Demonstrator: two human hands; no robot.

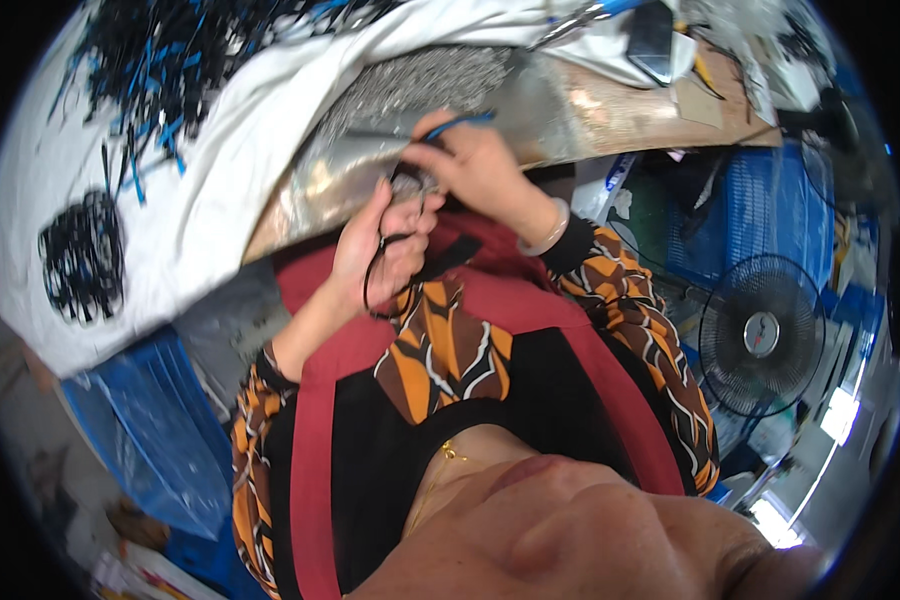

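Note:
My left hand [382, 245] is closed, fingers curled round a thin black strap [372, 272] that hangs in a loop below it. Small shiny pieces [410, 182] show at its fingertips, too blurred to name. Against them, my right hand [480, 172] is closed too, thumb and fingers pinched. From its fingers sticks out a narrow blue-and-black strip [458, 122]. Both hands are in front of the table edge, above my red apron [345, 350]. Just beyond them, a heap of small silvery metal parts [420, 85] lies on a shiny sheet [545, 110].
On white cloth [195, 225] at the left lie a tangled pile of black and blue strips [160, 70] and a tied black bundle [82, 258]. A phone [650, 42] and a blue-handled tool [580, 22] lie at the back. At the right stand a fan [762, 335] and blue crates [775, 210].

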